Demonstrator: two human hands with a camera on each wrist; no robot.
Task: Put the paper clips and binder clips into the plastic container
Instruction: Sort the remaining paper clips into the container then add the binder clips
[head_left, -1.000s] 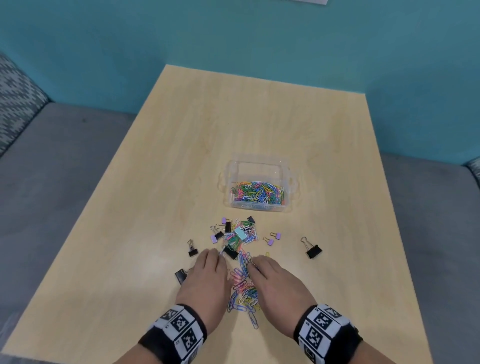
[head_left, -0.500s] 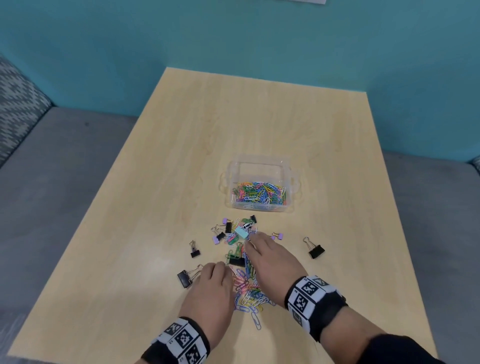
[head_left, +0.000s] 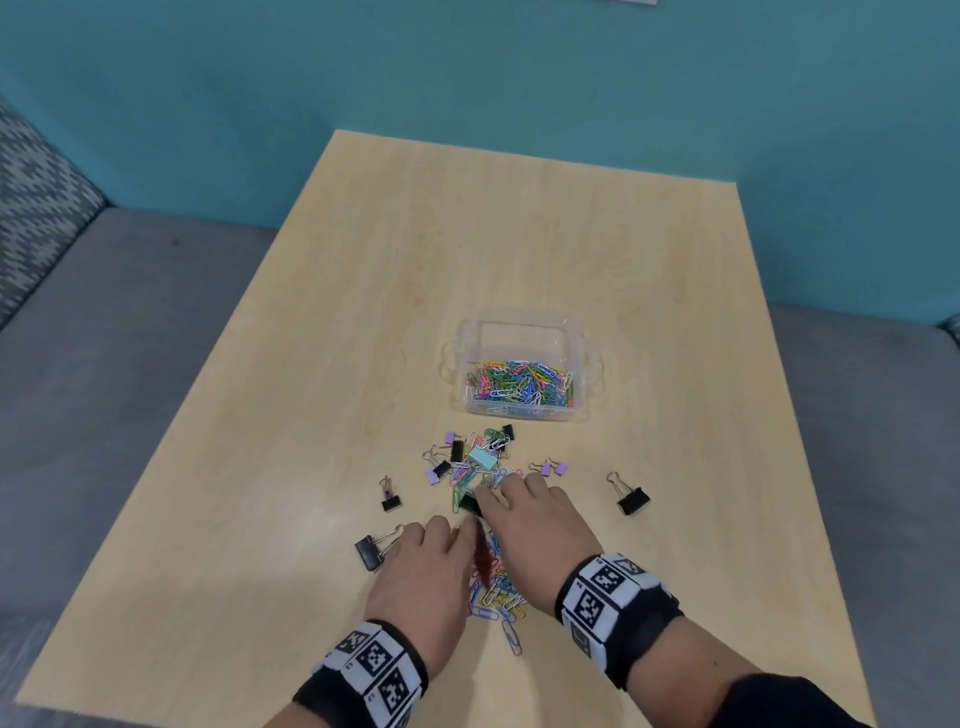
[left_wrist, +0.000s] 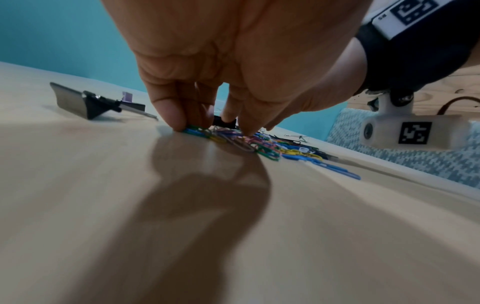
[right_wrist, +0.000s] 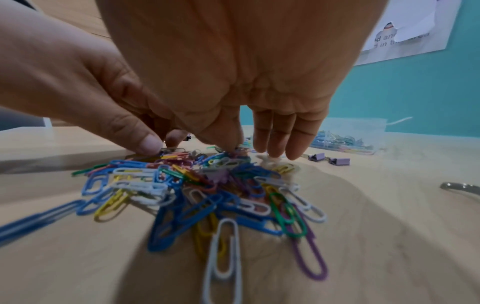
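I am pinching paper clips with my left hand's bent fingers. My right hand's straight fingers are touching the pile, lying on the counter near the plastic container, on my side.

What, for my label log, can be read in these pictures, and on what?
"d an" / "in th": fragments on the white sheet on the wall; rest blurred or cut off.
Wristbands: square black-and-white codes, no words.
Small print on a wristband edge, left wrist view: too small to read.
Paper clips, container: no text.
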